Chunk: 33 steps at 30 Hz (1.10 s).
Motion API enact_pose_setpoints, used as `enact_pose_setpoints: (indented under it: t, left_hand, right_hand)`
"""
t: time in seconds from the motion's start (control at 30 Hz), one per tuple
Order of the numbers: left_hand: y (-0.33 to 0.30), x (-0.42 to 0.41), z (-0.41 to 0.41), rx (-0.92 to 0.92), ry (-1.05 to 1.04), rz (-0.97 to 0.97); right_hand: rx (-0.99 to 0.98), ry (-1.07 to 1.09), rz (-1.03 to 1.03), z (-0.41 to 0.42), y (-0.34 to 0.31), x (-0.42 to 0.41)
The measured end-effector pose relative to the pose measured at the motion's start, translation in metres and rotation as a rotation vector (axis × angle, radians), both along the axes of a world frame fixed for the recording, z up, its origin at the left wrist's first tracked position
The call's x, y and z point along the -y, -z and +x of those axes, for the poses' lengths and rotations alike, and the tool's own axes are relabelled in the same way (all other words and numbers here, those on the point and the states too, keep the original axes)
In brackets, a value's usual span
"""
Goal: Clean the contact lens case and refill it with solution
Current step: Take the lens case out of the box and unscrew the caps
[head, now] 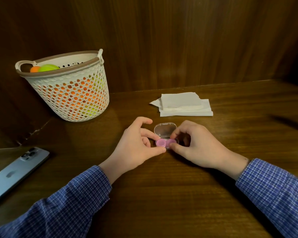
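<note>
A small clear plastic box (165, 129) stands on the wooden table with its hinged lid raised. Inside it lies a pink contact lens case (162, 142) with two round caps. My left hand (138, 146) pinches the box's left end between thumb and fingers. My right hand (196, 145) grips the right pink cap with thumb and forefinger, hiding most of that cap. No solution bottle is in view.
A stack of white tissues (184, 104) lies just behind the box. A white perforated basket (70, 88) holding orange and green items stands at the back left. A blue phone (15, 170) lies face down at the left edge. Wood panels wall in the back.
</note>
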<state>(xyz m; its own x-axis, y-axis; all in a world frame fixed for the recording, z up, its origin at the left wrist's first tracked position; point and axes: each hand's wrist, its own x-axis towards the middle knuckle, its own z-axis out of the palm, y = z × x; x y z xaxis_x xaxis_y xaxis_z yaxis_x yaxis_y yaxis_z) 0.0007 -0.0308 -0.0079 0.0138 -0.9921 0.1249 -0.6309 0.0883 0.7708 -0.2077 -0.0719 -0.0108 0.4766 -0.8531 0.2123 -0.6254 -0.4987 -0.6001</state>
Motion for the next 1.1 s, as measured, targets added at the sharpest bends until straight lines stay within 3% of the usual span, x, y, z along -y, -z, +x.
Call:
enact_pose_setpoints:
  t: [0.4, 0.7, 0.93, 1.1]
  left_hand:
    - [0.003, -0.001, -0.005, -0.004, -0.06, -0.017]
    - [0.003, -0.003, -0.007, -0.016, -0.05, -0.024]
    - [0.001, -0.003, -0.005, 0.021, 0.007, -0.043]
    - [0.001, -0.006, -0.001, 0.045, 0.036, -0.061]
  right_hand:
    - [0.049, 0.042, -0.003, 0.005, -0.002, -0.006]
    - [0.188, 0.056, 0.131, 0.006, -0.006, -0.003]
    - [0.357, 0.07, 0.392, 0.0, -0.016, 0.006]
    - [0.236, -0.091, 0.616, -0.026, -0.033, 0.017]
